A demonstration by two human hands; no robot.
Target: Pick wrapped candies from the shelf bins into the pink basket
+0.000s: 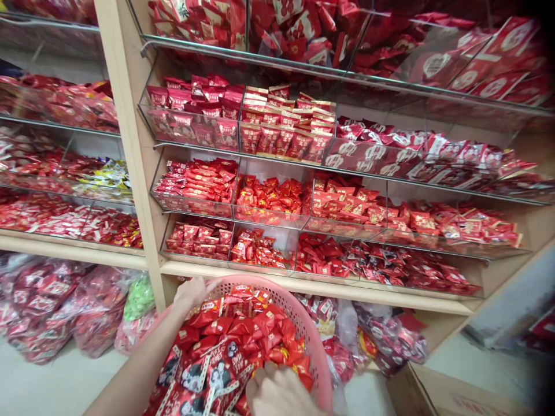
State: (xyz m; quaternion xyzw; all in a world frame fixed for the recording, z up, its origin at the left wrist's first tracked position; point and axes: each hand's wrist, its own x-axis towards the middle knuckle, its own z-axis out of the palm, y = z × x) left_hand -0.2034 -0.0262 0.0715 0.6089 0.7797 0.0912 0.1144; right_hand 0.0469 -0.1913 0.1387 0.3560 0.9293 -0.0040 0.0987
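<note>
A pink plastic basket (318,346) with a perforated wall is in the lower middle of the view, heaped with small red wrapped packets (243,329). Larger red packets with black-and-white cartoon figures (221,375) lie at its near left. My left hand (191,293) is closed over the far left part of the basket's rim, close to the shelf edge. Down among the packets at the near right is my right hand (281,393), knuckles up and fingers curled. Its fingertips are hidden, and what they hold cannot be made out.
Tiered shelves with clear acrylic bins (277,216) of red packets rise in front. Plastic bags of packets (43,312) sit on the floor at left, and more bags (385,335) lie under the right shelf. A cardboard box (451,393) stands at lower right.
</note>
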